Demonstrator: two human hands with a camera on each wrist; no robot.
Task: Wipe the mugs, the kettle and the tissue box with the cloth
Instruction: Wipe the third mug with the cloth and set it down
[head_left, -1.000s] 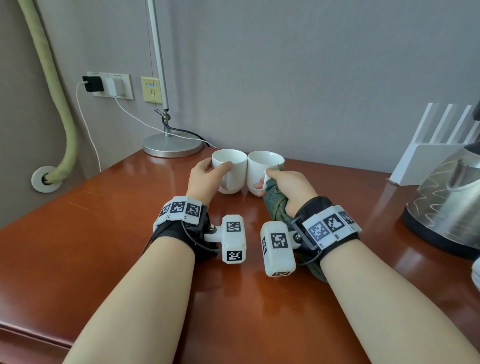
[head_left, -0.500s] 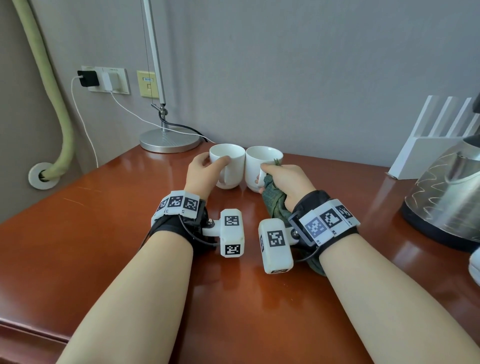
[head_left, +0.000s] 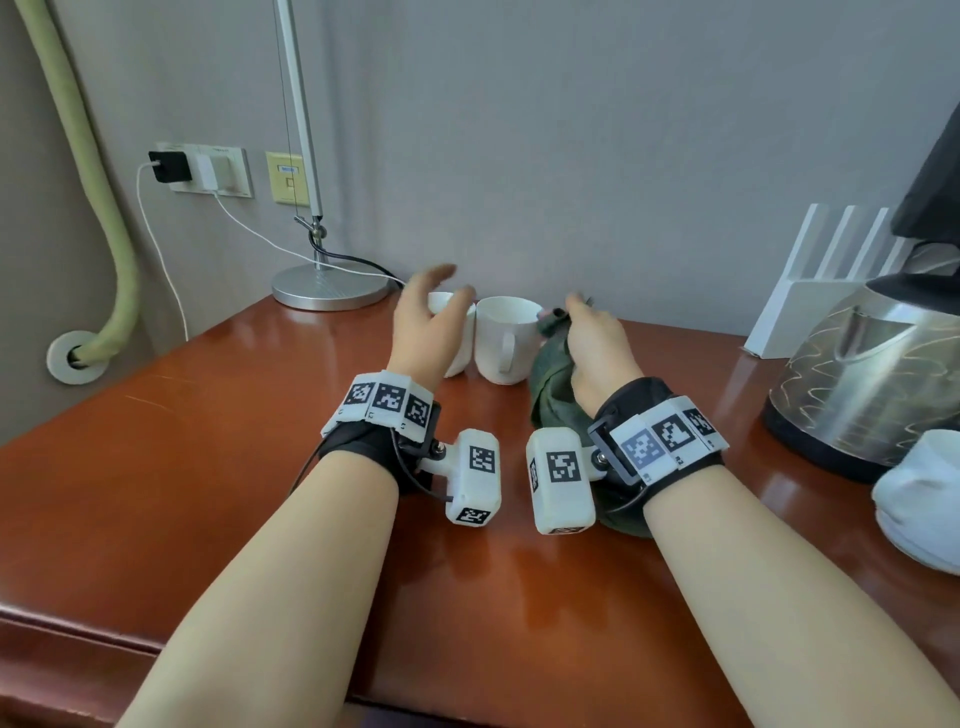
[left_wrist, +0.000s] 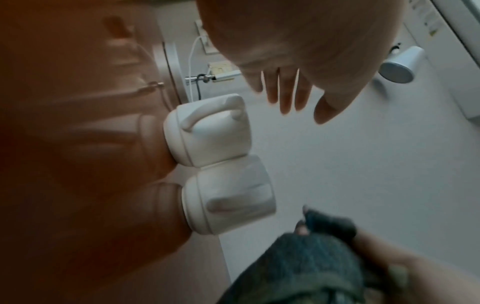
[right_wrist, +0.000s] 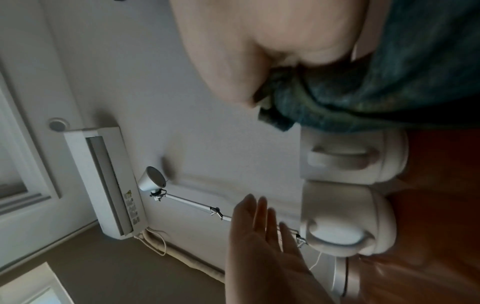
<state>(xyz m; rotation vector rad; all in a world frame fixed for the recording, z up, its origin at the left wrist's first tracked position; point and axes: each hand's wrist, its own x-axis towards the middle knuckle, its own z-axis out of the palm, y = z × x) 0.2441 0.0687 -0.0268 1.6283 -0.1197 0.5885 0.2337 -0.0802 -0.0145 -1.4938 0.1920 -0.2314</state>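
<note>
Now, hands: your left hand (head_left: 426, 332) is hovering spread; right hand (head_left: 597, 348) is bunching the cloth (head_left: 553, 389).
Mugs (head_left: 506, 338): standing at the tabletop's (head_left: 156, 467) back edge.
Progress: kettle (head_left: 872, 374) and tissue box seemingly remaining.

The two mugs (head_left: 483, 340) stand touching each other near the wall, with no gap to pass between them. Left of them sits the lamp base (head_left: 331, 287) (its cable (head_left: 358, 260) trails toward the mugs). The kettle (head_left: 872, 384) blocks the right side, with bare desk (head_left: 182, 467) in front and at left.
</note>
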